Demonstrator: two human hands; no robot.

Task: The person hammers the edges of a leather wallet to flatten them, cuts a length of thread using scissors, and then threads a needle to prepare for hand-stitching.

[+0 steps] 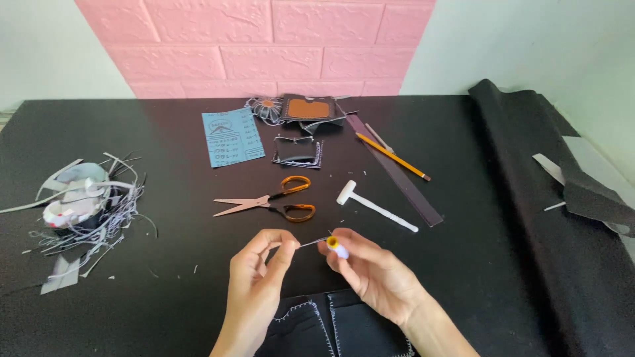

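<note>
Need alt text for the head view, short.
Two bare hands over a black table: the right hand holds a small yellow-tipped tool, the left hand pinches its thin metal end. Beyond lie scissors, a white mallet and a pencil.

left hand (pixel 254 291): bare, no ring | right hand (pixel 370 271): bare | forearms: no sleeves visible

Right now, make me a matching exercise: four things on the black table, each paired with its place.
Things:
1. scissors
2. small white hammer
3. pencil
4. pile of paper scraps

Places:
A. far left of the table
B. right of the scissors
C. beside the long dark ruler
D. middle, above the left hand

Pairs: 1-D, 2-B, 3-C, 4-A
</note>
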